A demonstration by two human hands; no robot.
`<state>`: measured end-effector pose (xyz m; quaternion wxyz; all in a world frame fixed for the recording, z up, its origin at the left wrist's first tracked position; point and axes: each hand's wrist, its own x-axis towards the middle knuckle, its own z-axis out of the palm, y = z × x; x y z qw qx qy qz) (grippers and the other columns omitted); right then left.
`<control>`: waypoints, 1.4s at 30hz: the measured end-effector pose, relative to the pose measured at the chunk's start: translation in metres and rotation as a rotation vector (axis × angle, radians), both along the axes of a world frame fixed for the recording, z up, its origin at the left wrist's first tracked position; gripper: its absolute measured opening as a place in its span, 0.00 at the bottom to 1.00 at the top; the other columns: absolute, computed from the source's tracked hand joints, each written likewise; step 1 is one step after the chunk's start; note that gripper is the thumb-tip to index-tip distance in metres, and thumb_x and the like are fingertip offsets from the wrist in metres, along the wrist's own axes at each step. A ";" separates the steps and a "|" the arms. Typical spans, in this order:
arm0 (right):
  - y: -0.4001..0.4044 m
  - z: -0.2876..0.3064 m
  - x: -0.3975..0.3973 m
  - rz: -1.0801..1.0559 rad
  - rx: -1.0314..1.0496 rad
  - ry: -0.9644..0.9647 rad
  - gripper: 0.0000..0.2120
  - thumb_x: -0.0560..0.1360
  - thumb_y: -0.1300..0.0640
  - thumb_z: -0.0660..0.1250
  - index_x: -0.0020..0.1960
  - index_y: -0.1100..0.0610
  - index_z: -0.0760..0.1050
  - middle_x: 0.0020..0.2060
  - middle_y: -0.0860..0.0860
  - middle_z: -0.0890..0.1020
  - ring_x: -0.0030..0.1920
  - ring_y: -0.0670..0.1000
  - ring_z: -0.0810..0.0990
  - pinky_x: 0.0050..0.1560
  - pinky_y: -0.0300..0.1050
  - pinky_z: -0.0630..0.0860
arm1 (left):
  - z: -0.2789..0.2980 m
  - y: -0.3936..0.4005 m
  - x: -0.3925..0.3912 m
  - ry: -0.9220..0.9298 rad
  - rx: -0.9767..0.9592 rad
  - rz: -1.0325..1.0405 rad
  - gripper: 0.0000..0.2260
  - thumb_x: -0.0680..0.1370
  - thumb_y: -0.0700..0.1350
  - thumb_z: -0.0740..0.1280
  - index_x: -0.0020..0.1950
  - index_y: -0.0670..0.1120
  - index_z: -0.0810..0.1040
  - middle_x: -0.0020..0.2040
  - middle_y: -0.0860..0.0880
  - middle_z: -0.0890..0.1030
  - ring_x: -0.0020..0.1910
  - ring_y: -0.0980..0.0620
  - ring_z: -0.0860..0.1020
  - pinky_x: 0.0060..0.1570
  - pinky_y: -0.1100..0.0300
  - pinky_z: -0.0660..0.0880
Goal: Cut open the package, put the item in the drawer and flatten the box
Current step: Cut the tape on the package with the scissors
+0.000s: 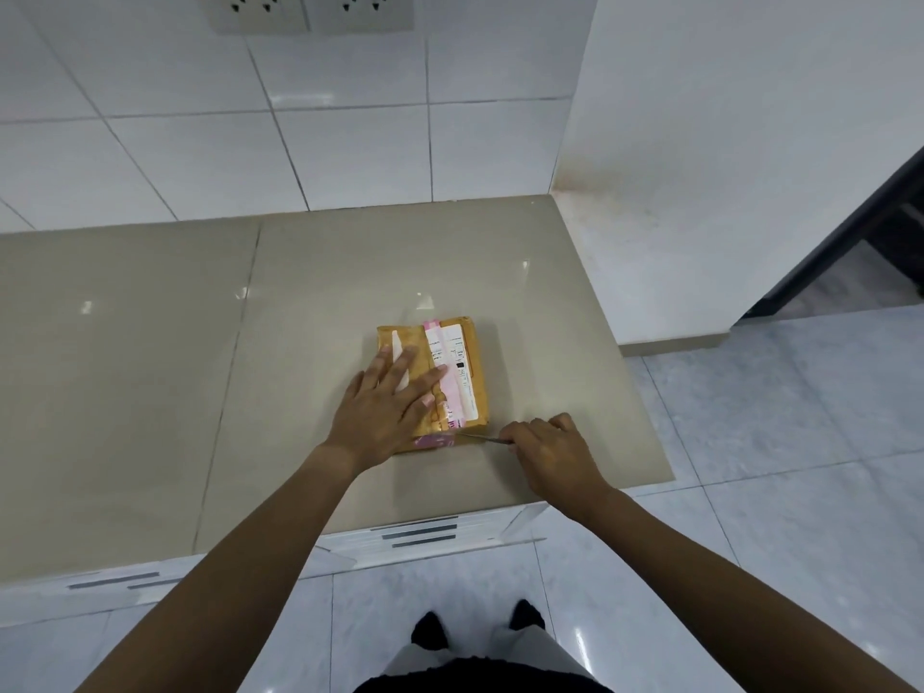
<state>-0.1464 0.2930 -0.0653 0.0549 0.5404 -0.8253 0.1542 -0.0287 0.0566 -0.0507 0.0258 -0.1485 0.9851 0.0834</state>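
A small brown cardboard package (472,357) with pink tape and a white label lies on the beige countertop (150,392), near its right end. My left hand (387,410) presses flat on the package's left half, fingers spread. My right hand (552,455) is closed around a thin blade (475,437), whose tip touches the package's near edge by the pink tape. The blade's handle is hidden inside my fist.
White drawer fronts with dark slot handles (425,532) sit below the counter's front edge. A tiled wall with power sockets (310,10) stands behind. A white wall (700,192) borders the counter on the right. Pale floor tiles (800,467) lie to the right.
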 end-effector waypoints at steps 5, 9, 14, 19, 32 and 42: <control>0.000 -0.002 -0.011 0.037 0.050 0.049 0.11 0.69 0.66 0.70 0.47 0.53 0.78 0.36 0.49 0.83 0.36 0.52 0.80 0.43 0.49 0.73 | 0.003 0.003 0.002 0.005 -0.019 0.018 0.27 0.76 0.64 0.36 0.76 0.66 0.48 0.80 0.52 0.49 0.78 0.46 0.46 0.72 0.43 0.56; -0.009 0.003 -0.005 0.082 0.079 -0.092 0.09 0.70 0.66 0.68 0.46 0.53 0.77 0.37 0.49 0.83 0.37 0.53 0.80 0.40 0.49 0.70 | 0.003 0.006 0.001 0.001 -0.086 0.021 0.23 0.80 0.62 0.44 0.75 0.66 0.53 0.79 0.51 0.55 0.77 0.44 0.53 0.68 0.43 0.61; -0.012 -0.001 0.002 0.041 0.109 -0.223 0.07 0.78 0.60 0.60 0.54 0.55 0.75 0.46 0.52 0.83 0.44 0.56 0.79 0.44 0.47 0.65 | 0.010 -0.008 -0.013 0.007 -0.186 -0.041 0.24 0.78 0.64 0.48 0.74 0.64 0.59 0.73 0.47 0.66 0.68 0.42 0.66 0.60 0.46 0.67; -0.015 0.007 0.003 0.076 0.053 -0.229 0.08 0.79 0.59 0.60 0.55 0.56 0.75 0.50 0.52 0.83 0.45 0.55 0.79 0.45 0.48 0.68 | -0.001 0.003 -0.017 0.041 -0.035 0.076 0.30 0.79 0.63 0.53 0.76 0.48 0.59 0.75 0.47 0.63 0.73 0.43 0.60 0.66 0.45 0.64; -0.025 0.038 -0.005 -0.013 -0.005 -0.277 0.05 0.75 0.52 0.65 0.47 0.53 0.75 0.31 0.44 0.81 0.29 0.48 0.76 0.34 0.41 0.65 | 0.002 -0.032 -0.010 -0.100 0.078 -0.075 0.33 0.78 0.66 0.51 0.79 0.54 0.47 0.80 0.54 0.47 0.78 0.50 0.42 0.74 0.42 0.43; -0.015 0.038 -0.015 -0.026 0.160 -0.086 0.20 0.75 0.38 0.63 0.37 0.53 0.76 0.29 0.49 0.80 0.34 0.52 0.77 0.41 0.46 0.67 | -0.010 -0.026 -0.008 -0.029 0.199 0.002 0.25 0.83 0.55 0.49 0.79 0.55 0.45 0.80 0.49 0.40 0.78 0.46 0.38 0.75 0.43 0.49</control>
